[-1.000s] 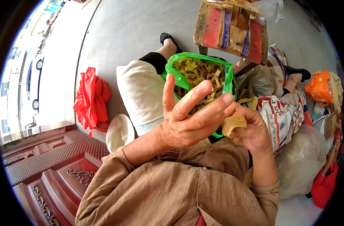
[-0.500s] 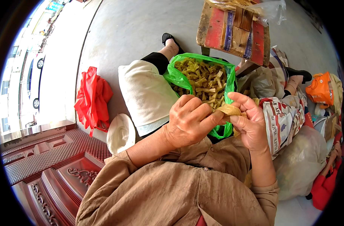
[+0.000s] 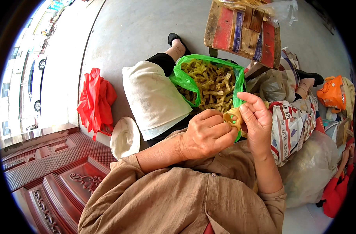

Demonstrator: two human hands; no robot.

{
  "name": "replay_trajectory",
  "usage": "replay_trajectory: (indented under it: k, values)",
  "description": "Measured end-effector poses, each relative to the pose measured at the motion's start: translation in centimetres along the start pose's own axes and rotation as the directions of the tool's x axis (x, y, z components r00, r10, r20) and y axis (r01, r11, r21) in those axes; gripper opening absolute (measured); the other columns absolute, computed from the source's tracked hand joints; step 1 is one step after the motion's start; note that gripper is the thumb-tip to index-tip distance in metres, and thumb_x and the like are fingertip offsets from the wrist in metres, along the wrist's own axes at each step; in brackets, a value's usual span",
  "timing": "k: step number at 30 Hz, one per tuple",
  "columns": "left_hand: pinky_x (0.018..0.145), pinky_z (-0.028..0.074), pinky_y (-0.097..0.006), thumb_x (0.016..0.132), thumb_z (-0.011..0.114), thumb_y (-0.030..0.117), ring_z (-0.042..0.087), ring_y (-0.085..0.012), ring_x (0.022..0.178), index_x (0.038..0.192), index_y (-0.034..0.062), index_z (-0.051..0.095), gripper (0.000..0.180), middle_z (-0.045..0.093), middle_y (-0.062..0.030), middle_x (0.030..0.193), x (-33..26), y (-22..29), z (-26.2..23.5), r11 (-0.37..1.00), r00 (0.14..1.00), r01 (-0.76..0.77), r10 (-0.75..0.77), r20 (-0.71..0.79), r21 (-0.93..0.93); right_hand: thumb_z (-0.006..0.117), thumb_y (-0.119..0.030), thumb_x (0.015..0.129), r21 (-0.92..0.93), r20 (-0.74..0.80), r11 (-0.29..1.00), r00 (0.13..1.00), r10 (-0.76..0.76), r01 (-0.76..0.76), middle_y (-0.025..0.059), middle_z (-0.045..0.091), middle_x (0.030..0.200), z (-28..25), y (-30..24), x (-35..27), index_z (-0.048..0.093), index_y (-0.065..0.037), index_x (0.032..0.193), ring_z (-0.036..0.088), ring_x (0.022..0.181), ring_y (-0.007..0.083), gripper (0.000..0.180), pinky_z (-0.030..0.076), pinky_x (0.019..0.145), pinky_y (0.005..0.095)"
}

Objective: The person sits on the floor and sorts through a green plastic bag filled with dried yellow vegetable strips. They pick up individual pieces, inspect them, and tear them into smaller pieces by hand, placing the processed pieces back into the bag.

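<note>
Above my lap, my left hand (image 3: 210, 134) is closed, its curled fingers and thumb gripping a pale yellow flexible strip (image 3: 233, 114). The strip makes a small open loop between my hands. My right hand (image 3: 258, 123) pinches its other side between thumb and fingers, with the index finger raised. Just beyond the hands, a green plastic bag (image 3: 184, 81) stands wide open between my legs. Inside lie many short, knotted yellow-brown bundles (image 3: 213, 84), similar in colour to the strip. What the strip is made of, I cannot tell.
Ahead stands a worn red wooden stool (image 3: 223, 31) with pale strips and clear plastic on top. White cloth (image 3: 152, 101) covers my left leg. A red bag (image 3: 96, 103) and white hat (image 3: 125, 138) lie left; a stuffed translucent bag (image 3: 312, 167) sits right, near another person's red sleeve (image 3: 336, 195).
My left hand has moved slightly right and down, its fingers curling more. The strip, earlier flattened between my hands, now forms a rounder open loop.
</note>
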State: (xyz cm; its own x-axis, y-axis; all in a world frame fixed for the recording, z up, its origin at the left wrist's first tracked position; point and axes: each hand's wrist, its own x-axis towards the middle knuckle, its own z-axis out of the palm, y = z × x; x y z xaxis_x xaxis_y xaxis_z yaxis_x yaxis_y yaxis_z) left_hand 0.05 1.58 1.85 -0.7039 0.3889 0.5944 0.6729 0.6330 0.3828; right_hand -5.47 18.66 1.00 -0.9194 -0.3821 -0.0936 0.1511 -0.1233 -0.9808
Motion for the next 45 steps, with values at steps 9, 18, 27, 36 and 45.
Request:
replay_trajectory:
  k: [9,18,27,36,45]
  values:
    - [0.055,0.052,-0.035,0.084,0.082,0.035,0.068,-0.0264,0.063,0.085,0.0024,0.062,0.038,0.065,-0.0122,0.072,-0.5,0.1,-0.1,0.795,0.81,0.583,-0.552,0.198,-0.168,0.058,-0.004,0.101,-0.178,-0.048,0.981,0.995,-0.092,0.082,-0.0018,0.062,0.082,-0.2,0.8,-0.7,0.062,-0.003,0.125,0.052,0.07,0.0045,0.024,0.045,0.065,0.0206]
    - [0.048,0.049,-0.039,0.093,0.071,0.038,0.056,-0.0316,0.047,0.074,0.0053,0.057,0.04,0.06,-0.0127,0.06,-0.2,-0.4,0.3,0.847,0.846,0.513,-0.472,0.246,-0.14,0.063,-0.006,0.099,-0.39,0.002,0.883,0.959,-0.284,0.262,0.0022,0.064,0.076,0.3,0.9,-0.8,0.063,-0.002,0.123,0.057,0.066,0.0076,0.024,0.048,0.062,0.0231]
    - [0.058,0.051,-0.027,0.103,0.058,0.04,0.045,-0.0077,0.043,0.076,0.0042,0.06,0.045,0.052,-0.0009,0.056,-0.4,-0.7,-3.3,-0.282,0.444,0.626,-0.638,0.629,-0.727,0.065,-0.018,0.101,-0.134,0.183,0.99,0.981,0.057,-0.033,-0.0063,0.048,0.059,-4.2,-2.3,-2.0,0.06,0.001,0.123,0.042,0.052,0.0023,0.03,0.034,0.048,0.0204]
    - [0.061,0.052,-0.028,0.106,0.05,0.046,0.062,-0.012,0.063,0.095,-0.0004,0.064,0.05,0.064,-0.0058,0.069,-1.5,-5.9,-3.9,0.124,0.484,0.603,-0.842,0.238,-0.788,0.081,-0.003,0.074,-0.78,0.318,0.399,0.855,-0.41,0.482,0.0042,0.057,0.066,-4.6,-1.2,-1.2,0.062,-0.007,0.087,0.056,0.06,0.0235,0.024,0.044,0.05,0.0352]
    - [0.07,0.047,-0.036,0.08,0.062,0.021,0.055,-0.0186,0.071,0.086,0.0093,0.059,0.014,0.052,-0.002,0.079,0.5,-3.4,-0.7,0.988,0.852,-0.119,0.05,0.521,0.099,0.075,-0.011,0.083,-0.699,0.556,0.351,0.782,-0.281,0.623,0.0042,0.056,0.064,-3.2,-1.5,-1.3,0.061,-0.005,0.093,0.06,0.058,0.0213,0.018,0.048,0.048,0.035]
